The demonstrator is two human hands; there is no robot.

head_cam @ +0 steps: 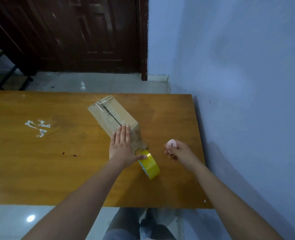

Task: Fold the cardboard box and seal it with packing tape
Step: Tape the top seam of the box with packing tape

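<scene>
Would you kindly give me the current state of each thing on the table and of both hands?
cardboard box: folded shut, lying on the table, clear tape along its top seam.
tape roll: standing on edge beside the box's near end.
left hand: flat, pressing the box's near end, thumb touching the roll.
right hand: holds a small pink object.
tape scraps: stuck on the table.

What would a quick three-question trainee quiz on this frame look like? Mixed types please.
1. True or false: the left hand lies flat on the cardboard box.
2. What is in the right hand? A) the tape roll B) a small pink object C) nothing
3. Fill in: the yellow tape roll stands on the ____, against the box's near end.

Key: 1 true; 2 B, pink object; 3 table.
</scene>
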